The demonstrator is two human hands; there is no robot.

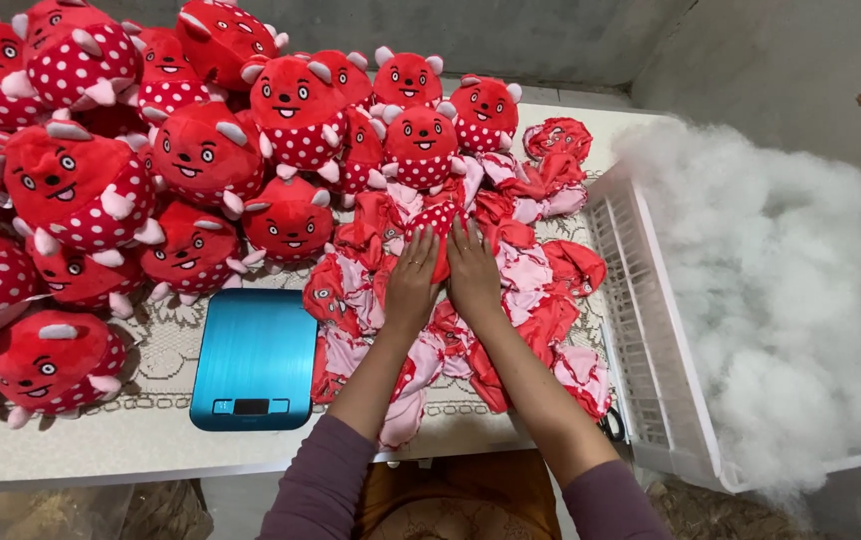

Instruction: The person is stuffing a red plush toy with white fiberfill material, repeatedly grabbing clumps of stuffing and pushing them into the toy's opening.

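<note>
My left hand [412,282] and my right hand [475,272] lie flat side by side, fingers together, pressing on a pile of flat, unstuffed red and pink toy skins [541,290] on the table. Between my fingertips shows a red piece with white dots [438,222]. Neither hand grips anything. Just beyond the pile stand stuffed red plush toys with white dots and smiling faces [421,140].
Many stuffed red plush toys [81,190] crowd the left and back of the table. A blue digital scale [254,358] sits left of my arms on a lace cloth. A white slatted crate [651,350] at the right holds white fluffy stuffing [791,290].
</note>
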